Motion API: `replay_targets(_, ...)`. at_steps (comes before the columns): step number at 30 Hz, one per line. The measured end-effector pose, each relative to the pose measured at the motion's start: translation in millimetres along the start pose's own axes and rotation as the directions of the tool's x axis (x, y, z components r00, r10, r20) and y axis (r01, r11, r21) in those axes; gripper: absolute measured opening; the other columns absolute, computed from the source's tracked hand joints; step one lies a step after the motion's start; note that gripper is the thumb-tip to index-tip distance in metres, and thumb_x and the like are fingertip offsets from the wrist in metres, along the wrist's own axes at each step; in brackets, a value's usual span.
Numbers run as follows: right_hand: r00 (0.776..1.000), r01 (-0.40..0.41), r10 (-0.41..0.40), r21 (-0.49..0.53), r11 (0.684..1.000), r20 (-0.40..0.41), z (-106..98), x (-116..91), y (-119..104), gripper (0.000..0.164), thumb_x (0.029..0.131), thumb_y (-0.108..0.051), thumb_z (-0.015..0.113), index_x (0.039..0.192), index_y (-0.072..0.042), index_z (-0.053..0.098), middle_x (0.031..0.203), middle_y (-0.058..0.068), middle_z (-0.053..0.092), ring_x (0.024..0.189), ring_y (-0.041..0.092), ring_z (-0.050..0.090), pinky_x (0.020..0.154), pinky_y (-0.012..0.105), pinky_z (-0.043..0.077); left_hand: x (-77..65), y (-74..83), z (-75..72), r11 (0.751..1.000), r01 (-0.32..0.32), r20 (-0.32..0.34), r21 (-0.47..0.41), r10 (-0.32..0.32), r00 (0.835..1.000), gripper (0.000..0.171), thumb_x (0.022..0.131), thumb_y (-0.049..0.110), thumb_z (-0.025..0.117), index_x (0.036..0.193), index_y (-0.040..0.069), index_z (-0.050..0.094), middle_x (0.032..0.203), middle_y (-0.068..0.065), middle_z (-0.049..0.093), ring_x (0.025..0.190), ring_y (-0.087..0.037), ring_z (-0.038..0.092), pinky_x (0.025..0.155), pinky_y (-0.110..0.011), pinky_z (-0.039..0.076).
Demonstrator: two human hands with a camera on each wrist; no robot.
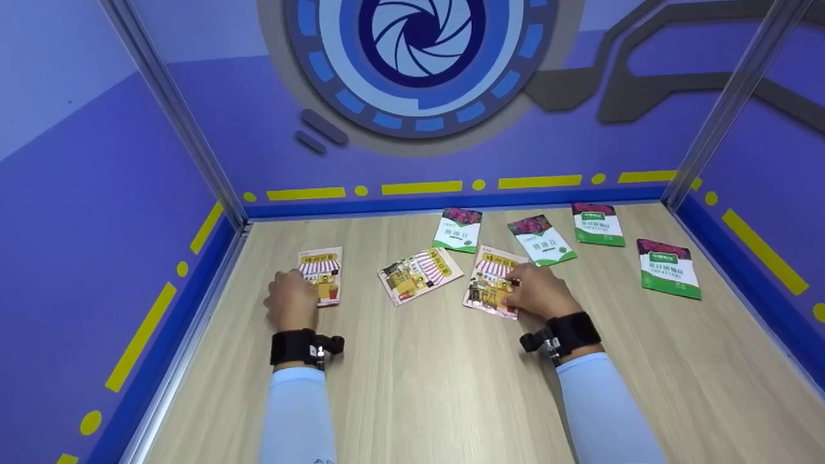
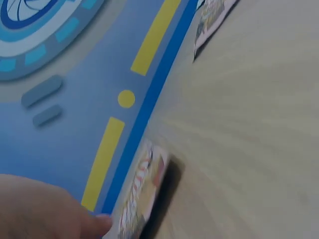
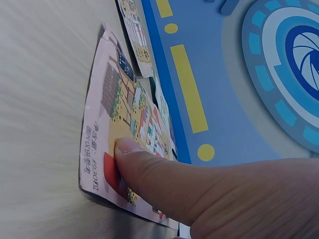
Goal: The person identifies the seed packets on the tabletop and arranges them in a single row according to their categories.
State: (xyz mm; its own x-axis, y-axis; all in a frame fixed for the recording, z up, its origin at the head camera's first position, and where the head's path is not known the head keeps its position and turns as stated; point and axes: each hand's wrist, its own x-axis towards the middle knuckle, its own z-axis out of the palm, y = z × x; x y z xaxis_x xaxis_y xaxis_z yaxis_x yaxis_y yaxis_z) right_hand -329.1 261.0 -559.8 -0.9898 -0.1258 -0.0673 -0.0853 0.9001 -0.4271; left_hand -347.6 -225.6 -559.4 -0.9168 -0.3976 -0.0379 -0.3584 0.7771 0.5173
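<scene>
At the left of the table, my left hand grips the left edge of a pink seed packet with a striped awning picture. The left wrist view has the thumb at this packet, whose near edge casts a shadow on the table. My right hand pinches the right side of a matching pink seed packet. Its thumb lies across the printed face; the other fingers are hidden behind the packet. Between the hands, a third pink seed packet lies slanted on the table.
Two white-and-green seed packets, one upright and one slanted, lie at the back. Two more, marked Impatiens, lie at right: one farther back, one nearer. Purple-blue panels wall the wooden table at back and sides.
</scene>
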Motion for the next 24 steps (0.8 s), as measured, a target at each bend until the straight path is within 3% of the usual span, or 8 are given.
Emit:
replay_targets(4, 1.0, -0.001, 0.001, 0.003, 1.0, 0.005, 1, 0, 2, 0.053, 0.082, -0.034, 0.088, 0.128, -0.013, 0.072, 0.127, 0.012, 0.068, 0.095, 0.027, 0.062, 0.08, 0.047, 0.053, -2.2, 9.9, 10.7, 0.981, -0.19, -0.02, -0.028, 0.189, 0.982, 0.031, 0.096, 0.01, 0.053, 0.119, 0.003, 0.073, 0.112, -0.016, 0.058, 0.099, -0.037, 0.059, 0.083, -0.054, 0.049)
replay_targets(7, 1.0, -0.004, 0.004, 0.004, 1.0, 0.013, 2, 1, 3, 0.053, 0.082, -0.034, 0.088, 0.127, -0.011, 0.072, 0.126, 0.012, 0.068, 0.094, 0.027, 0.062, 0.08, 0.047, 0.052, -3.8, 10.3, 16.0, 0.963, -0.27, -0.035, -0.008, 0.27, 0.962, 0.018, 0.092, 0.009, 0.065, 0.103, 0.005, 0.078, 0.103, -0.015, 0.064, 0.093, -0.035, 0.062, 0.08, -0.051, 0.05)
replay_targets(12, 1.0, -0.004, 0.004, 0.001, 1.0, 0.005, 1, 3, 2, 0.054, 0.081, -0.035, 0.088, 0.127, -0.011, 0.073, 0.13, 0.013, 0.066, 0.1, 0.029, 0.063, 0.085, 0.051, 0.052, -3.7, 5.8, 14.0, 0.959, -0.28, -0.047, 0.028, 0.282, 0.958, 0.011, 0.088, 0.01, 0.072, 0.095, 0.012, 0.08, 0.097, -0.014, 0.069, 0.088, -0.037, 0.063, 0.077, -0.053, 0.048)
replay_targets(20, 1.0, -0.017, 0.017, 0.01, 1.0, 0.001, 0, 2, 2, 0.055, 0.081, -0.034, 0.089, 0.129, -0.012, 0.072, 0.129, 0.012, 0.068, 0.098, 0.029, 0.062, 0.083, 0.05, 0.052, -6.4, 1.9, 6.0, 0.982, -0.188, -0.022, 0.032, 0.189, 0.982, 0.009, 0.091, 0.01, 0.07, 0.097, 0.01, 0.077, 0.099, -0.015, 0.064, 0.09, -0.04, 0.057, 0.079, -0.053, 0.044)
replay_targets(24, 1.0, -0.017, 0.017, 0.007, 1.0, 0.006, 1, 3, 3, 0.055, 0.081, -0.034, 0.088, 0.129, -0.012, 0.072, 0.129, 0.011, 0.068, 0.099, 0.028, 0.062, 0.084, 0.05, 0.052, -5.4, -1.4, 4.9, 0.981, -0.182, -0.026, 0.062, 0.183, 0.983, 0.01, 0.092, 0.012, 0.072, 0.1, 0.008, 0.076, 0.103, -0.017, 0.066, 0.094, -0.04, 0.058, 0.083, -0.054, 0.043)
